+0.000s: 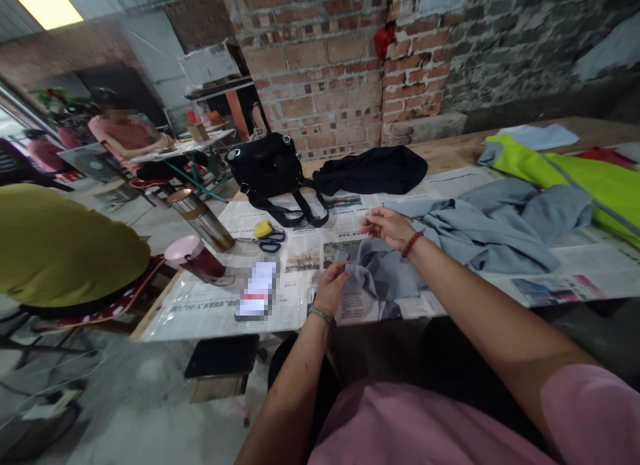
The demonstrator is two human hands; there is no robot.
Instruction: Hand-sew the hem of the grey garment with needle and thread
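Observation:
A grey garment (480, 231) lies crumpled across newspaper sheets (210, 298) on a wooden table. My left hand (331, 286) pinches a folded edge of the grey cloth near the table's front. My right hand (387, 226) is raised just above the cloth with its fingertips pinched together, as if on something very thin that I cannot make out. Yellow-handled scissors (267, 233) lie to the left of both hands.
A black strapped bag (267, 168) and black cloth (373, 170) sit at the back. Two tumblers (203, 219) and a blurred phone (256, 288) lie left. A neon-yellow vest (585, 178) is at right. Another person sits at a far table (125, 135).

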